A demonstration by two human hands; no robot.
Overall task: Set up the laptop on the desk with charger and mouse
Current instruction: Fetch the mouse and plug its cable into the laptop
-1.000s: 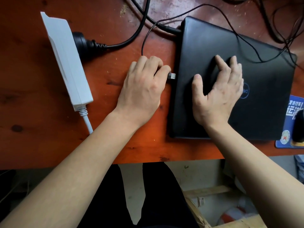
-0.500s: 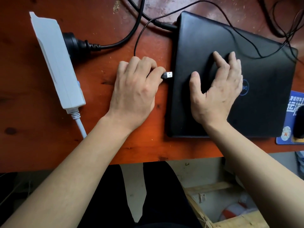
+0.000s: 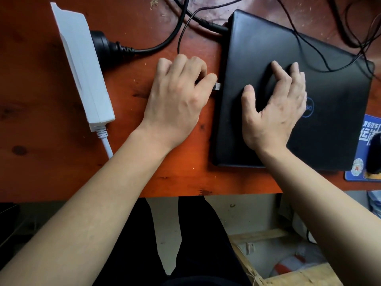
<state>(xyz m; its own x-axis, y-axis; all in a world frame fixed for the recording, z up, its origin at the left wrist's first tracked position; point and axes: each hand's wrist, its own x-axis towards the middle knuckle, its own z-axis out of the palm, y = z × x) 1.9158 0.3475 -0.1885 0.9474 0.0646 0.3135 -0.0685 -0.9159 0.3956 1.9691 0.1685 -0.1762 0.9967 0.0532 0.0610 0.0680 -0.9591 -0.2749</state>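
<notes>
the closed black laptop (image 3: 334, 83) lies flat on the reddish wooden surface (image 3: 41, 162), right of centre, its near edge close to the surface's front edge. the left hand (image 3: 177, 100) rests on the wood just beside the laptop's left side, fingers curled, pinching a usb plug (image 3: 217, 86) whose metal tip sticks out past the fingertips and meets the laptop's left edge (whether it sits inside a port cannot be told from here). a thin cable (image 3: 179, 38) runs from under that hand away toward the far side, loops round and crosses over the laptop lid toward the right. the right hand (image 3: 274, 108) lies palm down on the lid with fingers spread and slightly arched, pressing on it and gripping nothing. a charger connector (image 3: 214, 27) is at the laptop's far left corner, touching it. to the left, well apart from the laptop, a white power strip (image 3: 82, 65) lies at a slant, with a black plug (image 3: 104, 45) seated in its right side. at the right edge of the view, a dark mouse (image 3: 374, 155) sits on a blue mouse pad (image 3: 357, 169), just beside the laptop's right side.
</notes>
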